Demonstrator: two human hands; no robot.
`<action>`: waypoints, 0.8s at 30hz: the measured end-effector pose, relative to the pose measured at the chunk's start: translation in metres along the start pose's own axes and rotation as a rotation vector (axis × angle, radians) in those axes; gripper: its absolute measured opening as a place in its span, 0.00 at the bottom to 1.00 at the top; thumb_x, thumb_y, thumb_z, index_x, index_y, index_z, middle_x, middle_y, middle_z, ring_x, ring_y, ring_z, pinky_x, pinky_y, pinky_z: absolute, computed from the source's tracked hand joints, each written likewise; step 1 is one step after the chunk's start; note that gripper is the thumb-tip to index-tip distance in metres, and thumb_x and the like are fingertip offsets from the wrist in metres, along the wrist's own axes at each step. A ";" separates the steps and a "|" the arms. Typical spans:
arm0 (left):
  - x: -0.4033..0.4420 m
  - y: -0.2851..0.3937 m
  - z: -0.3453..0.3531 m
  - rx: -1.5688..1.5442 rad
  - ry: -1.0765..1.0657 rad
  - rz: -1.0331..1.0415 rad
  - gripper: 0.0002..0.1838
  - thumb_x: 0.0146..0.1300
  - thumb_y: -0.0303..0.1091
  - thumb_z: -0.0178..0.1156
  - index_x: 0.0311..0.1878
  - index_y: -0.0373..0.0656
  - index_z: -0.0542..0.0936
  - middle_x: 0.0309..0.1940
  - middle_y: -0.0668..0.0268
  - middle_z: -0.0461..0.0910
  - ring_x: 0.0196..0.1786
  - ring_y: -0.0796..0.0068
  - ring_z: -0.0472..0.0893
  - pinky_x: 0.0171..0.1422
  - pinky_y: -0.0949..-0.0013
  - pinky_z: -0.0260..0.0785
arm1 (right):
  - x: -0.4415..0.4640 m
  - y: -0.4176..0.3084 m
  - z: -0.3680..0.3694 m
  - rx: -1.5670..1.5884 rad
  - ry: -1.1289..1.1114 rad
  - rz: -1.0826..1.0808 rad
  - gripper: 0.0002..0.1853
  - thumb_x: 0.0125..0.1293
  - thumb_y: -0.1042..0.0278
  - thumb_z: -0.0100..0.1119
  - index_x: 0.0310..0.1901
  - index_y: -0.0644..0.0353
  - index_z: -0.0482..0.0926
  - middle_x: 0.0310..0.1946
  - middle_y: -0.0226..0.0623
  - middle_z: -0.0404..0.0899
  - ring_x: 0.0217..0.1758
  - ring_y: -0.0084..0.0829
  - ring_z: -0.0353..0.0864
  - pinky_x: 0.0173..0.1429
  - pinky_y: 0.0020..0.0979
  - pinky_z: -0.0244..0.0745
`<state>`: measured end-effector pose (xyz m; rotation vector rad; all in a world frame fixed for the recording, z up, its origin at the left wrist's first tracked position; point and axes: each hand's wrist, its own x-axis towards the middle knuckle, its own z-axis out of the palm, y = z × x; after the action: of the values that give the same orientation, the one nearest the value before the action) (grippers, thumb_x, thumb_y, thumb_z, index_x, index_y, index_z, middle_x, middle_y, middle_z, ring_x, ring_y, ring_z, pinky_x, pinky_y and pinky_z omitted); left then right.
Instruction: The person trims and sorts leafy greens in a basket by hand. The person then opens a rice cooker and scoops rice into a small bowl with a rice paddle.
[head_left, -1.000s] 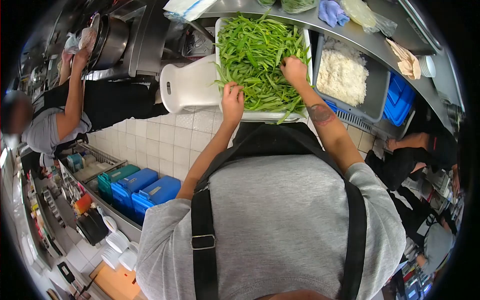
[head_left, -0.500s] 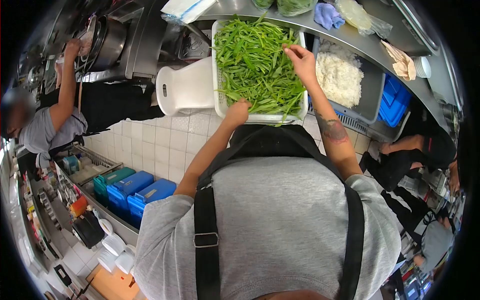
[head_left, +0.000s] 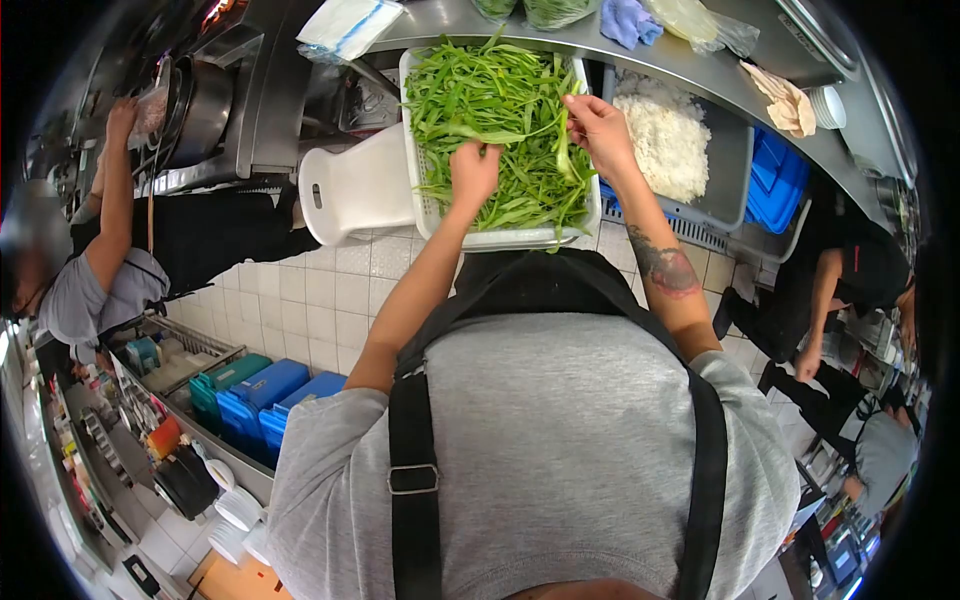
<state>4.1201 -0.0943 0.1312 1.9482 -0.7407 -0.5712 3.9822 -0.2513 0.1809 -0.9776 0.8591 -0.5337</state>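
A white plastic basket (head_left: 413, 205) heaped with long, narrow leafy greens (head_left: 490, 85) is right in front of me. My left hand (head_left: 474, 172) is over the near middle of the heap, its fingers pinched together on the greens; a pale leaf lies just beyond the fingertips. At the basket's right side, my right hand (head_left: 603, 132) pinches the top of a light green stalk (head_left: 563, 150) that hangs down over the heap. Exactly what sits between the left fingertips is partly hidden.
Right of the basket stands a grey tub (head_left: 735, 165) of white rice (head_left: 665, 145), with blue crates (head_left: 778, 185) beyond. A white stool (head_left: 350, 190) touches the left side. A steel counter (head_left: 450, 22) runs behind. Co-workers stand at left (head_left: 110, 260) and right (head_left: 850, 260).
My left hand has moved from the basket's near edge up into the greens. The right hand now has a stalk hanging from its fingers. The view has shifted slightly.
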 end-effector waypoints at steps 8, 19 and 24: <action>0.026 -0.055 -0.003 0.437 -0.280 0.037 0.12 0.53 0.35 0.58 0.36 0.37 0.82 0.32 0.47 0.80 0.37 0.49 0.80 0.45 0.55 0.72 | 0.008 0.038 -0.011 -0.321 0.023 -0.031 0.15 0.58 0.61 0.66 0.34 0.68 0.79 0.19 0.32 0.79 0.18 0.17 0.74 0.26 0.20 0.69; 0.004 -0.076 -0.012 0.593 -0.382 -0.048 0.11 0.53 0.34 0.62 0.35 0.37 0.83 0.37 0.51 0.82 0.41 0.54 0.81 0.46 0.58 0.73 | -0.024 0.072 -0.041 -1.060 0.104 -0.113 0.16 0.54 0.60 0.65 0.37 0.66 0.81 0.22 0.44 0.81 0.29 0.38 0.84 0.40 0.34 0.77; 0.016 -0.012 -0.058 -0.073 -0.415 -0.249 0.12 0.63 0.34 0.53 0.42 0.39 0.84 0.39 0.68 0.83 0.39 0.77 0.79 0.44 0.70 0.71 | -0.032 0.059 -0.020 -1.061 -0.019 -0.233 0.12 0.55 0.64 0.63 0.38 0.62 0.82 0.28 0.43 0.82 0.33 0.40 0.83 0.41 0.33 0.76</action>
<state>4.1721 -0.0658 0.1449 1.8871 -0.7196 -1.1623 3.9487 -0.2091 0.1356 -2.0614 1.0241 -0.2300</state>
